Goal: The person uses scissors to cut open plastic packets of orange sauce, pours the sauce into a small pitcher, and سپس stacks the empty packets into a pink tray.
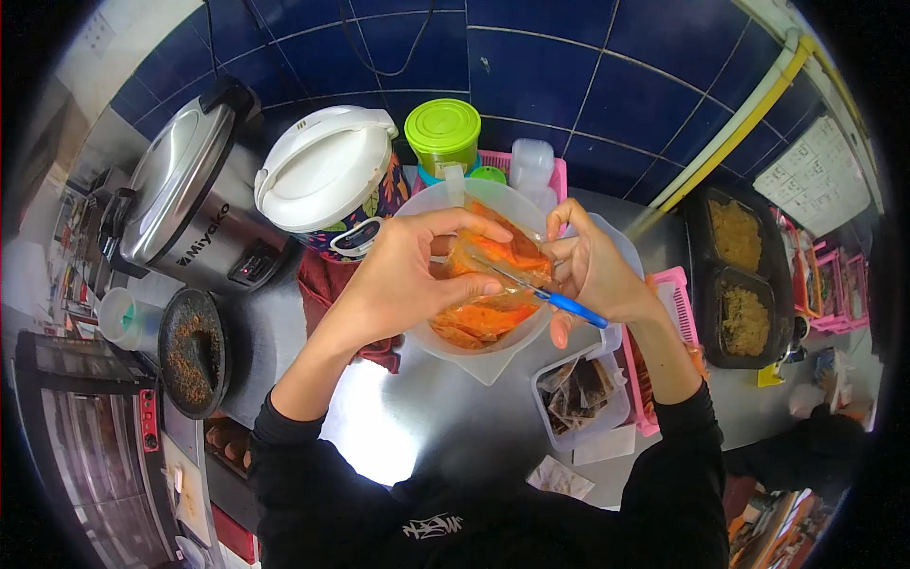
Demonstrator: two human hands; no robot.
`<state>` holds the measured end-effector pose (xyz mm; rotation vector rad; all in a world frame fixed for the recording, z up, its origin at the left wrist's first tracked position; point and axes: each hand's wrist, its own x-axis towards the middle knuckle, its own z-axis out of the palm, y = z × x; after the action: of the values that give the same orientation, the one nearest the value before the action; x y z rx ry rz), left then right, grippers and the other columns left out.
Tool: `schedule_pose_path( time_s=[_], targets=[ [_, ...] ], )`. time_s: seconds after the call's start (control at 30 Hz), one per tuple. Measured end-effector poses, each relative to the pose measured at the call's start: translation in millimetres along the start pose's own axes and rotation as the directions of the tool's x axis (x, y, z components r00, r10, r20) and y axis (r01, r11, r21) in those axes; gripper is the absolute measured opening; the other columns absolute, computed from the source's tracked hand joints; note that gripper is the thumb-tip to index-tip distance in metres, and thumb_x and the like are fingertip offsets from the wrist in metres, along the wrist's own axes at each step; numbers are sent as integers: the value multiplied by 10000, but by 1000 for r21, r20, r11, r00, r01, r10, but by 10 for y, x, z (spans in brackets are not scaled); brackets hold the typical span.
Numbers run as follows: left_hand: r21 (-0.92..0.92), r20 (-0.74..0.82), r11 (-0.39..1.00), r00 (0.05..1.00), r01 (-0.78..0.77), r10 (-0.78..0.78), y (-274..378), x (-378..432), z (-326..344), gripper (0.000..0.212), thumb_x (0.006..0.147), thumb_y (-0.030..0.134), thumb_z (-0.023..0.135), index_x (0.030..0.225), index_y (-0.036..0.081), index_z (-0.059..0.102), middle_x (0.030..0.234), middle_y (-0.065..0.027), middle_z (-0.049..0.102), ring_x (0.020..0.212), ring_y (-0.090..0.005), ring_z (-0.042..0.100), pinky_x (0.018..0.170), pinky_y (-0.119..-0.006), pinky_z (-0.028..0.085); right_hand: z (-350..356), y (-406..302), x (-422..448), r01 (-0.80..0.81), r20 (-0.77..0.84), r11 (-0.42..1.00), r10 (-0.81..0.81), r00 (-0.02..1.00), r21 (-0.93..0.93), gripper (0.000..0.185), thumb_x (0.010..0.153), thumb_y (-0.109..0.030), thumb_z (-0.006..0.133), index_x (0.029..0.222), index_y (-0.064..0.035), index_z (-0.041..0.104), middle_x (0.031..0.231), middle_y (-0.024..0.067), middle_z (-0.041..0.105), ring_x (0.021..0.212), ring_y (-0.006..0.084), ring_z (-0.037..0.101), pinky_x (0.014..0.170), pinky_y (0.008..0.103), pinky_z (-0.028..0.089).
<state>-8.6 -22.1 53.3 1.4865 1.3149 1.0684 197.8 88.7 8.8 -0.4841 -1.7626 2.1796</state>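
My left hand (426, 270) grips a clear plastic packet of orange food (522, 249) above a translucent plastic pitcher (490, 366). Blue-handled scissors (572, 309) hang from my right hand (590, 270), their blades lying across the packet. The fingertips of my right hand meet the packet's right edge. More orange packets (483, 320) are in the pitcher, partly hidden by my hands. Below right of the pitcher, a clear plastic tub (553, 434) holds several dark flat packets (586, 384).
A steel rice cooker (206, 199), a white-lidded patterned one (323, 171) and a stone mortar (192, 352) stand left. A lime-lidded container (442, 131) is behind the pitcher. Pink baskets (679, 284) and black trays of food (771, 299) are right. Another person's dark sleeve (796, 448) shows far right.
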Motion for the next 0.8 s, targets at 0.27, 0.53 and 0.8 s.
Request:
schedule_pose_path(
  time_s=[0.27,0.53,0.8],
  targets=[
    [-17,72,1000,997,-26,27,-35,23,72,371,719,-56,727,1069,-38,606,1065,-102,621,946,-150,606,870,-267,490,65,40,31,68,0,997,-68,998,46,571,706,72,714,1040,-93,281,986,193,626,737,136,632,601,229,495],
    [-41,92,999,996,16,-12,-55,41,72,317,720,-26,725,1020,-13,624,967,-72,650,850,-121,625,763,-238,498,37,63,21,18,41,996,-22,999,89,764,577,-30,864,1057,-101,275,953,193,620,696,139,633,486,230,482],
    [-99,74,994,995,-53,61,-48,187,164,329,705,-12,742,1013,-12,625,960,-71,657,847,-113,626,750,-240,506,-116,40,-279,38,-97,995,-29,995,95,564,691,-82,774,1024,-105,319,890,153,613,563,153,602,373,221,414]
  ],
)
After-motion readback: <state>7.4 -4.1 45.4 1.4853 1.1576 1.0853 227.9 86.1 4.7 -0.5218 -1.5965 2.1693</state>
